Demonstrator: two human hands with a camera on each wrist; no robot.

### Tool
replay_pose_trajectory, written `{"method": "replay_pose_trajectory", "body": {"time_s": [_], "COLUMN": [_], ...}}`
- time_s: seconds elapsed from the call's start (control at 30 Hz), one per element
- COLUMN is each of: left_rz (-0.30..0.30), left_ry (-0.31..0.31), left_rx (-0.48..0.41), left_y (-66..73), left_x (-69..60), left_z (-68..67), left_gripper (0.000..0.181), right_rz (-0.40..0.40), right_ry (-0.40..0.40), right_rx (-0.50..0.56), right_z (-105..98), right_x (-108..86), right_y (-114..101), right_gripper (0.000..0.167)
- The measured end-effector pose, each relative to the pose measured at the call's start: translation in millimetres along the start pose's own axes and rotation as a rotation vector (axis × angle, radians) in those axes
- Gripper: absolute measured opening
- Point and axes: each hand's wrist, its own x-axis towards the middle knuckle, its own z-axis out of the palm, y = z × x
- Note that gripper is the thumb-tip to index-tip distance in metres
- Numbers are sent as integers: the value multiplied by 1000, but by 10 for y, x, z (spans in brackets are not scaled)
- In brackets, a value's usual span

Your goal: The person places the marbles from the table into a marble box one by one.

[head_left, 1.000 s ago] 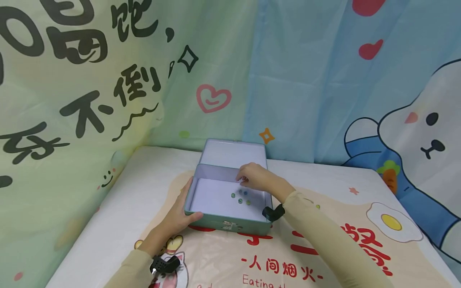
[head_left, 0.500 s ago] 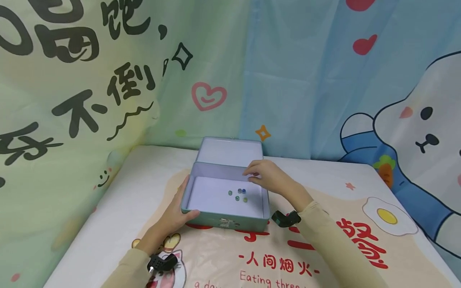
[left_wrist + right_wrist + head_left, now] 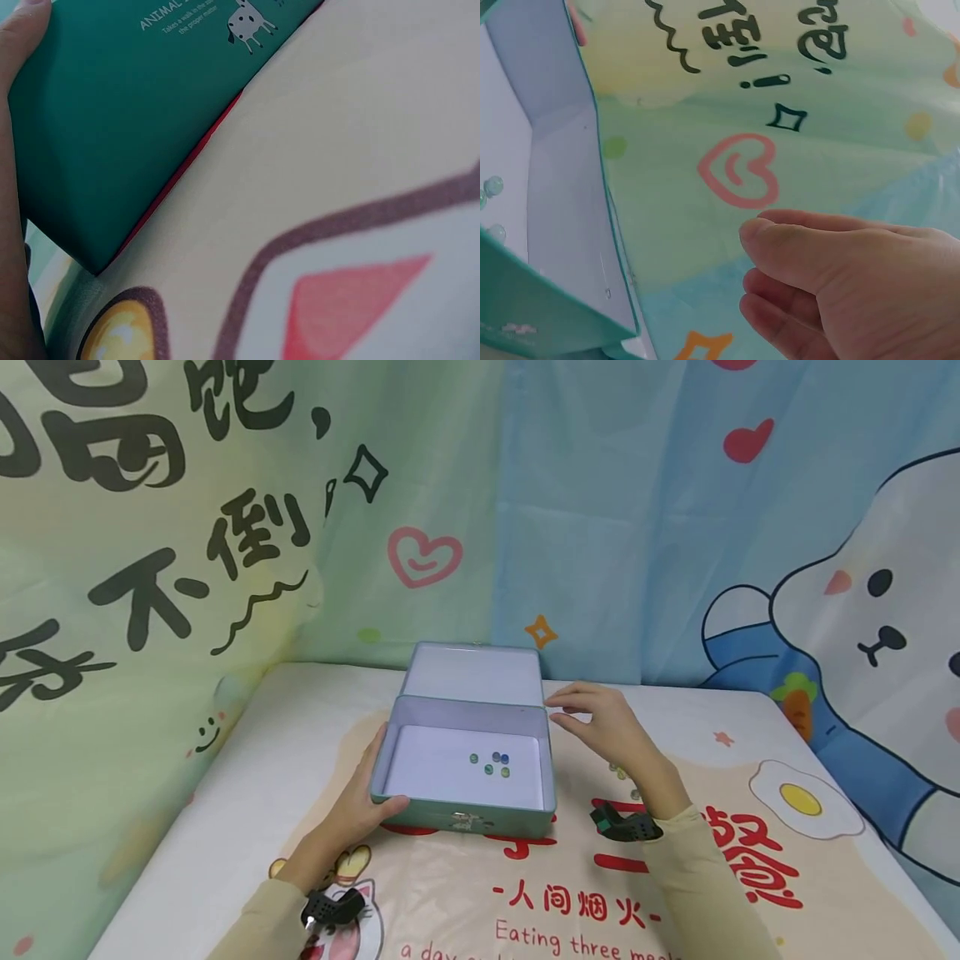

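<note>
A green tin box (image 3: 480,820) with a pale interior lies on the table, its lid (image 3: 474,672) folded back. Several small green and blue glass marbles (image 3: 489,769) rest on the box floor, right of centre. My left hand (image 3: 360,797) holds the box at its left front corner, thumb over the front rim and fingers along the left side. In the left wrist view, part of that hand (image 3: 22,45) is against the green wall. My right hand (image 3: 603,722) is in the air beyond the box's right side, fingers loosely bent with nothing visible between them.
Several more marbles (image 3: 617,771) lie on the printed tablecloth (image 3: 577,885) right of the box, partly hidden by the right wrist. A printed curtain (image 3: 570,527) hangs behind the table's back edge, close behind the lid.
My right hand has moved from over the box to the right, past its rim, with thumb and fingers spreading apart. The left hand keeps its hold. The head view has shifted slightly.
</note>
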Motion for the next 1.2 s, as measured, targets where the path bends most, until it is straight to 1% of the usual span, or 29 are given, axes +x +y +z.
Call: {"method": "replay_pose_trajectory", "body": {"time_s": [0.13, 0.37, 0.5, 0.63, 0.7, 0.87, 1.03, 1.2], "left_rz": [1, 0, 12, 16, 11, -4, -15, -19], "left_ry": [-7, -31, -36, -35, -32, -24, -16, -21], "left_rx": [-16, -28, -39, -64, -70, -50, -31, -22], "left_y": [-10, 1, 17, 32, 34, 21, 27, 39], "left_x": [-6, 5, 10, 26, 31, 19, -16, -48], "left_z": [29, 76, 82, 70, 58, 19, -10, -10], "left_gripper": [107, 107, 108, 107, 106, 107, 108, 108], "right_rz": [15, 20, 26, 31, 32, 51, 115, 182], "right_ry": [43, 148, 202, 232, 241, 245, 214, 171], "right_rx": [31, 44, 62, 70, 77, 98, 116, 121], "right_z": [-24, -111, -196, -289, -328, -400, -436, -477], "right_x": [-125, -320, -378, -407, -421, -446, -475, -553], "right_y": [81, 212, 296, 350, 379, 437, 478, 609], "right_gripper": [26, 26, 26, 26, 26, 25, 25, 25]}}
